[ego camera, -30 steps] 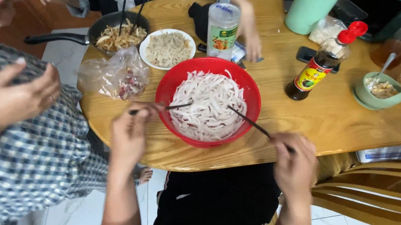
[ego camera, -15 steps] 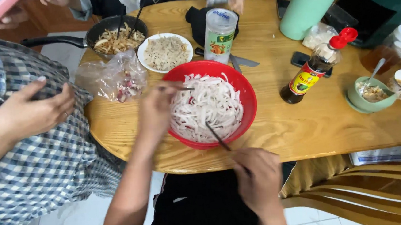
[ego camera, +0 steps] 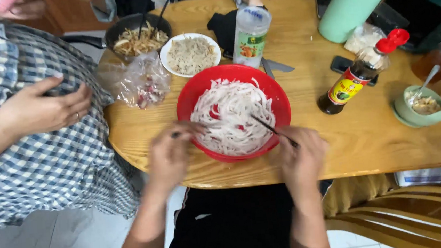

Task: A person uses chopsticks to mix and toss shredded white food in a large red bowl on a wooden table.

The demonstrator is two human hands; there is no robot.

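Note:
A red bowl (ego camera: 192, 97) full of white shredded strips (ego camera: 233, 115) stands at the near edge of the round wooden table (ego camera: 331, 147). My left hand (ego camera: 169, 152) rests at the bowl's left rim, shut on a thin dark chopstick whose tip reaches into the strips. At the bowl's right rim my right hand (ego camera: 301, 157) grips a second chopstick (ego camera: 268, 128) that slants up-left into the food. Both hands are blurred.
A person in a checked shirt (ego camera: 36, 152) stands close on the left, hand on belly. Behind the bowl: a clear plastic bag (ego camera: 140, 83), white plate of shreds (ego camera: 191, 54), dark pan (ego camera: 137, 36), plastic jar (ego camera: 249, 36). Right: sauce bottle (ego camera: 354, 78), green bowl (ego camera: 421, 107), green jug (ego camera: 354, 3).
Both hands have drawn closer to the red bowl's rim and keep stirring the strips with the chopsticks. The view has shifted slightly; the neighbour's hand moved onto the checked shirt.

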